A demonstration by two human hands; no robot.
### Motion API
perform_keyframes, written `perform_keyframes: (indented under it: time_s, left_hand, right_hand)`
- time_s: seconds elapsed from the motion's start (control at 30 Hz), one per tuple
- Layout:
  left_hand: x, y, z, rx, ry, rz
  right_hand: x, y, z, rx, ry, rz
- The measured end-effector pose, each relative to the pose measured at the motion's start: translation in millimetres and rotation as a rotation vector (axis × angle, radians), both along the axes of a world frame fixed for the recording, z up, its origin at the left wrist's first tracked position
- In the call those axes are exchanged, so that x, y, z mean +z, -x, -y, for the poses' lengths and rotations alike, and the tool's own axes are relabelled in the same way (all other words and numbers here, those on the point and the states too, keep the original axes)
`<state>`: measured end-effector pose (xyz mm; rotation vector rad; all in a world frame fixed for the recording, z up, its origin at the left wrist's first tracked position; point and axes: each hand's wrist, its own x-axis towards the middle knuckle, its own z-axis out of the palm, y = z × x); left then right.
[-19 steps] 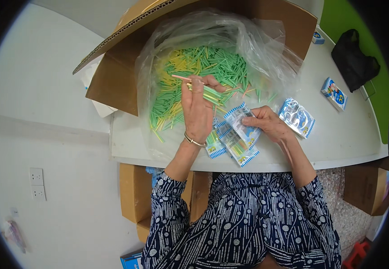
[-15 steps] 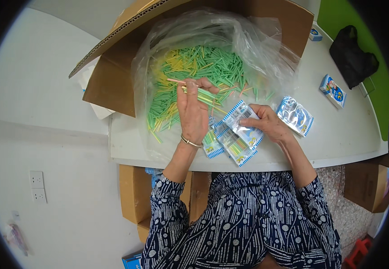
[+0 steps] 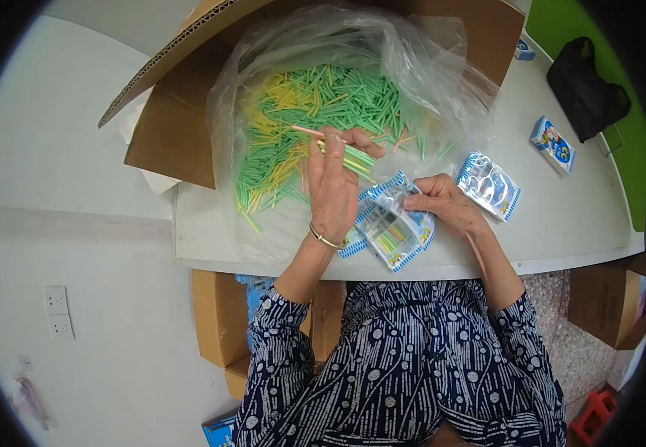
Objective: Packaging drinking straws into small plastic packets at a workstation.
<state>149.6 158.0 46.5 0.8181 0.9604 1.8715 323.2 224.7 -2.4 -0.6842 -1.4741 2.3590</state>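
Note:
My left hand (image 3: 332,197) is closed around a small bunch of thin coloured sticks (image 3: 355,159), green and yellow with a pink one poking out past the thumb. Beside it, my right hand (image 3: 453,210) pinches a clear and blue-edged plastic packet (image 3: 397,195) between thumb and fingers. Whether that packet's mouth is open is hard to make out. Under the two hands lie other packets (image 3: 391,242) with sticks showing through their windows. Just beyond my left hand spreads a heap of loose green, yellow and pink sticks (image 3: 338,97) on clear plastic.
A large clear bag (image 3: 419,56) and an open cardboard box (image 3: 170,141) surround the heap. Right of my right hand lies a pile of flat packets (image 3: 490,186). Farther right are a small blue-white box (image 3: 554,145) and a black bag (image 3: 585,89).
My left hand has moved right with its bunch of sticks, closer to the packet in my right hand. My right hand still holds the packet; the view has shifted slightly.

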Motion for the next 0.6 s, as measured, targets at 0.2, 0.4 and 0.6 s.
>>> perform_keyframes:
  time_s: [0.2,0.4,0.6]
  left_hand:
    - [-3.6,-13.6,5.0,-0.036,0.0,-0.015]
    - [-15.6,-20.6,11.2,-0.09,0.001,-0.137]
    - [-21.8,-30.2,14.6,-0.079,-0.043,-0.269]
  right_hand:
    - [-4.6,0.8,0.1,0.039,0.015,-0.025]
    - [-17.4,-1.4,-6.3,0.049,0.003,-0.018]
    - [-21.2,-7.5,-8.1,0.047,0.035,-0.033]
